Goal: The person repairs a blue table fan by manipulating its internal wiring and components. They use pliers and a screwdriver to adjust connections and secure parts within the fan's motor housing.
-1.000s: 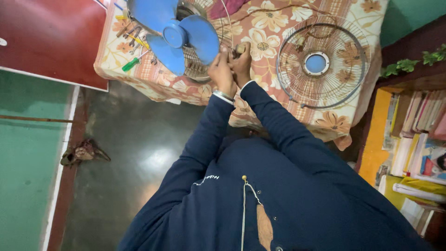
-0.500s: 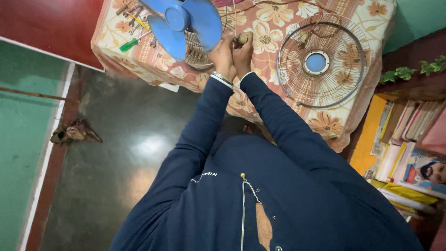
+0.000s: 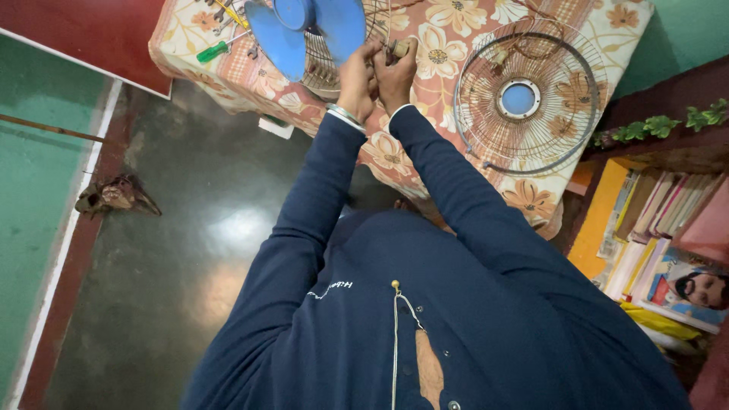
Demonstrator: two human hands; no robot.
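A fan with blue blades (image 3: 307,30) and its rear wire guard (image 3: 326,64) lies on a table with a floral cloth (image 3: 250,80). My left hand (image 3: 355,74) grips the rim of that rear guard beside the blades. Pressed against it, my right hand (image 3: 395,70) pinches a small brownish part (image 3: 402,48) at the guard's edge. Both arms wear dark blue sleeves. The detached front wire guard (image 3: 524,102) with a blue centre cap lies flat on the cloth to the right of my hands.
A green-handled screwdriver (image 3: 213,51) and other small tools lie at the table's far left. A shelf of books (image 3: 661,228) stands at the right, with a green vine (image 3: 661,125) above it. A small dark object (image 3: 114,196) sits on the grey floor at left.
The view has shifted, so table and fan sit higher in frame. My hands stay together at the rear guard's rim with little visible movement.
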